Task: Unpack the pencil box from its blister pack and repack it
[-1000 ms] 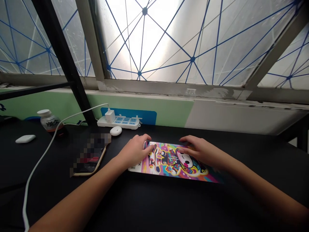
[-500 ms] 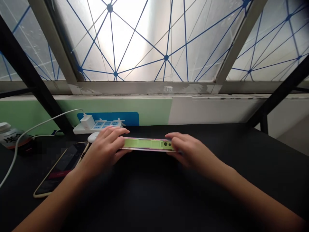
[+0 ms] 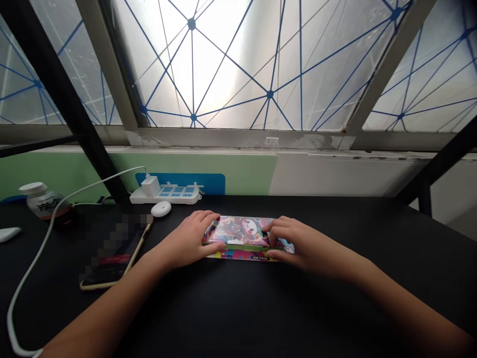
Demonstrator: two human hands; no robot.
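Note:
A colourful pencil box [image 3: 234, 231] with a cartoon face on its lid lies on the black table, its front side facing me. Lettering on the lower front edge reads "PENCIL BOX". My left hand [image 3: 196, 236] is closed around its left end, thumb along the front and fingers over the back. Around the right end is my right hand [image 3: 288, 237], its fingers bent onto the lid and the thumb low at the front. Both ends of the box are partly hidden by my hands.
Left of my hands lie a phone [image 3: 115, 258] and a white earbud case [image 3: 161, 209]. Behind them is a white power strip [image 3: 167, 195] with a charger [image 3: 150, 186]. A white cable [image 3: 48, 233] loops past a bottle [image 3: 42, 201]. Black frame legs [image 3: 93, 144] flank the table [image 3: 238, 308].
The pencil box has tipped down from edge-on, green side towards me, so its printed lid now faces up. Both hands have lowered with it, and the view has shifted left.

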